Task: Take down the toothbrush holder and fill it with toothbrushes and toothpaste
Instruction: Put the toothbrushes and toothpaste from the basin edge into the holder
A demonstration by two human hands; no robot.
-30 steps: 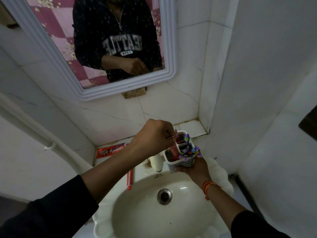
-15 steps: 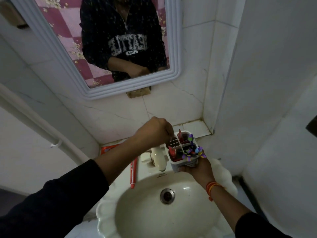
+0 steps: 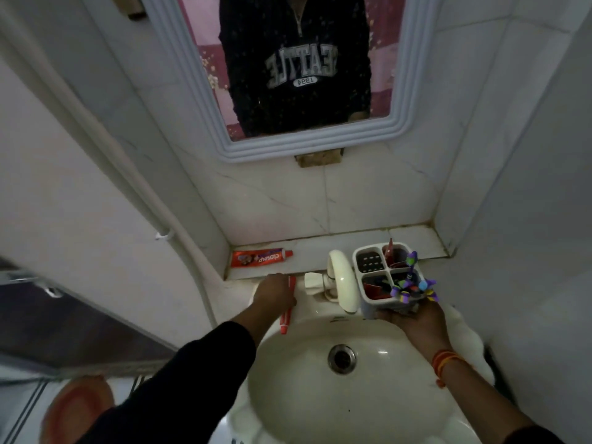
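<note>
**Left hand off the holder, now on the red toothbrush**

- Left hand (image 3: 275,291): a moment ago at the holder's top, fingers over a compartment; now dropped to the sink's left rim. Fingers are curled over a red toothbrush (image 3: 286,310), whose lower end sticks out beneath the hand towards the basin. Whether the grip is fully closed or the brush is lifted, I cannot tell.
- Just beyond the left hand, on the ledge: red toothpaste (image 3: 261,258), lying flat, untouched, apart from the fingers.
- To the right of the left hand: tap (image 3: 342,283), standing between it and the holder.
- Right hand (image 3: 416,318): grasping the holder (image 3: 386,277) from below, keeping it upright above the sink's (image 3: 320,421) right rear rim, as before.
- Holder contents: four compartments; red items show in the far right and near left ones, a purple flower trim sits at the near right corner, and the far left one shows only its drain slots.
- Reading: one item seems delivered and the left hand has gone for the next. Judged part-filled; this brush and the paste remain to go in.
- Further out: mirror (image 3: 307,142) above the ledge.
</note>
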